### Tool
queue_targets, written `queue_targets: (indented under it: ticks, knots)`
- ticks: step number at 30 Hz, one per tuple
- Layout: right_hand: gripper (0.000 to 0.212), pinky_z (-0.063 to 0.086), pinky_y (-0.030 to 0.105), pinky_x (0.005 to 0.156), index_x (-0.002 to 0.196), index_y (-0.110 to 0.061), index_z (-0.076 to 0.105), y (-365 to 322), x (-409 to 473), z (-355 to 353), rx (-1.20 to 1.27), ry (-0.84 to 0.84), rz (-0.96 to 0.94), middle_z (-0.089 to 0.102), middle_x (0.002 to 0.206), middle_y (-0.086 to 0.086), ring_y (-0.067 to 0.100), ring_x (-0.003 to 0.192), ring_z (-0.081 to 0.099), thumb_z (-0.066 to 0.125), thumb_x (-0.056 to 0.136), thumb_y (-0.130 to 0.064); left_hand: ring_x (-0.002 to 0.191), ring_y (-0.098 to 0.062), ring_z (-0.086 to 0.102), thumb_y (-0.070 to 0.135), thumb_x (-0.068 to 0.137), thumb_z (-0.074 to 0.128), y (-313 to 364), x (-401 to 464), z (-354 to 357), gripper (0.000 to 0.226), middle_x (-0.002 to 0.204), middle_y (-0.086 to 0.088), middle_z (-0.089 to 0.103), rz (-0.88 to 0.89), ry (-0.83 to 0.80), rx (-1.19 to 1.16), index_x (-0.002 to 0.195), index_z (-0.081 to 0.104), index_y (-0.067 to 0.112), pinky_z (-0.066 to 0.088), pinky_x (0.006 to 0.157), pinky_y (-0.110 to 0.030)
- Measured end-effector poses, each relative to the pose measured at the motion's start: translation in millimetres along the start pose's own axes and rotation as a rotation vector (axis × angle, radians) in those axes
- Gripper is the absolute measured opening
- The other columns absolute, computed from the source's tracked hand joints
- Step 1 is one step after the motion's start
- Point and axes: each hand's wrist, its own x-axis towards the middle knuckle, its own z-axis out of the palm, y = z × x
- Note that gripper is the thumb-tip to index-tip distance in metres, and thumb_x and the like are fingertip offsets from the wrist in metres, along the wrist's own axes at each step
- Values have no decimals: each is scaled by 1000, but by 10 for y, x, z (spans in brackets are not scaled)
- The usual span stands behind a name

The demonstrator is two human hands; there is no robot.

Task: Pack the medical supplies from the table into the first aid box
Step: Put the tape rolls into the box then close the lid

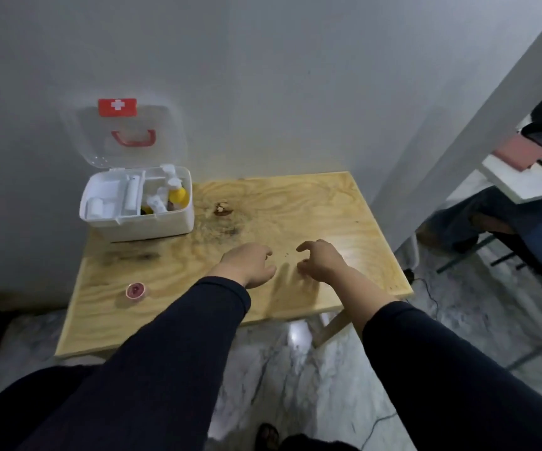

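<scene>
Both hands (246,263) (320,260) empty, fingers loosely curled, well right of box (152,222). Tape roll (135,290) left: pinch rim, drop into box.

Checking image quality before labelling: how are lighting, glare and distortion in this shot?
Head view: dim, soft light; a bright glare patch on the pale wooden table beside the right hand; faint finger shadows under both hands; wide-angle bending of the wall edges; white first aid box slightly soft.
</scene>
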Motion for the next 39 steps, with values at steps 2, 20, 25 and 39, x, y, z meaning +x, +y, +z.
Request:
queue_targets:
  ticks: [2,20,25,39]
  knots:
    - [37,49,35,93,124,-16,61,76,-17,153,47,21,-44,51,126,15,33,110,57,54,87,-15,127,-22,52,41,95,47,-25,-50,96,53,144,1,51,-39,-11,-30,143,45,20,48,101,-41]
    - [29,48,30,86,116,-14,66,-1559,-75,705,-38,-65,-538,57,117,10,29,101,62,56,90,-19,119,-23,57,36,96,48,-1272,-1082,9,43,135,-1,58,-457,249,-211,135,54,19,48,96,-33]
    - [29,50,34,91,115,-13,66,-2190,-142,926,-66,-126,-648,59,118,12,30,104,62,58,88,-20,114,-25,61,30,94,50,-1839,-1404,52,36,129,-5,64,-533,325,-293,126,61,17,50,96,-36]
    - [28,49,28,84,112,-15,69,-2889,-99,1274,-208,-178,-586,72,107,7,24,96,64,58,88,-12,119,-26,58,31,97,48,-2817,-1357,-372,42,138,-2,57,-431,275,-275,135,53,15,49,98,-39]
